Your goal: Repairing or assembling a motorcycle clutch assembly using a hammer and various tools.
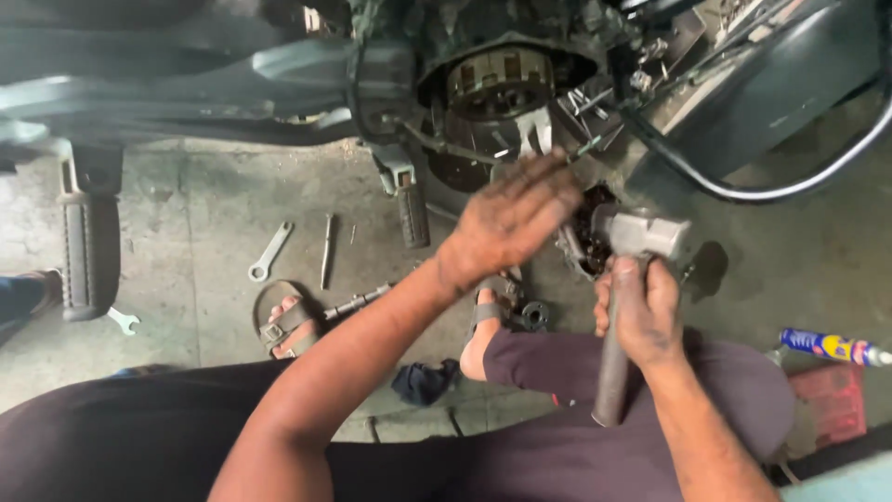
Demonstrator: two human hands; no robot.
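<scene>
- Right hand [641, 311] wrapped tight round the handle of a grey hammer [624, 307], grip full and closed.
- Hammer handle standing almost straight up and down, tilted a little, free end low over the lap, head [641, 232] at the top.
- Hammer head lying sideways, just beside the dark open engine part [581, 242] of the motorbike, to the right of it.
- Left hand [511, 218] spread flat and blurred, fingers pointing up and right, grip wide with nothing seen in it.
- Left hand sitting in front of the engine opening, just left of the hammer head and above the right hand.
- Round ringed clutch part [500, 82] higher up, well above both hands.
- Left hand nearer to the engine opening; right hand lower, under the hammer head.
- On the concrete floor [232, 232] to the left: a spanner [269, 251] and a thin metal rod [326, 251], well apart from both hands.
- Blue spray can [832, 347] lying far right.
</scene>
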